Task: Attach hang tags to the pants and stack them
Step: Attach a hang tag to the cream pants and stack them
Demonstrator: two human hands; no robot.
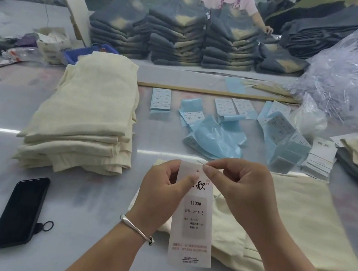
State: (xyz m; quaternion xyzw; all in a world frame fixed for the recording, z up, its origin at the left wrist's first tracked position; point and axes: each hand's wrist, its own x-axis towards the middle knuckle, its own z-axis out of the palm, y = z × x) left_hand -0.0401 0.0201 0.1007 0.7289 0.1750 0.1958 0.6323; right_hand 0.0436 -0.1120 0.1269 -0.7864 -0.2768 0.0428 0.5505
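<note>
Hands are raised together over the table [94,192], and a white hang tag [192,222] is held upright between them. Its upper left edge is pinched by the left hand [162,191], thumb pressed on the printed face beside the small punched hole, the other fingers curled behind. At the top edge, a thin thread [200,162] is nipped between thumb and forefinger of the right hand [242,190], right next to that hole. "1103#" and an "S" are printed on the tag. A silver bangle [135,228] is worn on the left wrist.

Directly beneath the hands, cream pants [288,223] are spread flat on the table. A folded stack of cream pants [87,116] is seen to the left, well apart from the hands. A black phone [20,211] is lying face up at the near left. Light blue tags and bags [215,134] are scattered behind, and piles of folded jeans [177,36] are lined up at the far edge.
</note>
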